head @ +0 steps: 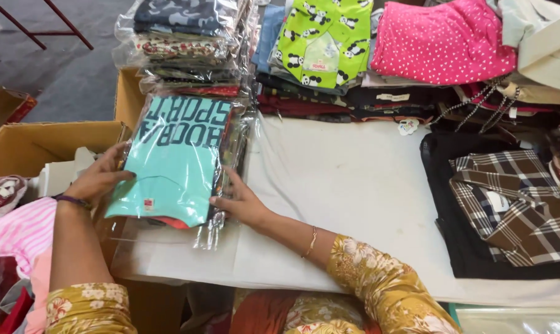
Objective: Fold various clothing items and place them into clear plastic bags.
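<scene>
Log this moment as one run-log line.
left hand: on left edge of folded turquoise shirt in clear plastic bag | right hand: on its right edge | white table

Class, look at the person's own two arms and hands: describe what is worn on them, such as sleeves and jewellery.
Both arms wear mustard-yellow sleeves printed with pale flowers, ending near the elbows. The left wrist carries a thin purple band; the right wrist carries a slim gold bangle. The left hand and right hand are bare, with no gloves; no rings can be made out.

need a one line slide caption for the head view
Both hands, left hand and right hand, grip the edges of a folded turquoise shirt in a clear plastic bag on the white table.
</scene>
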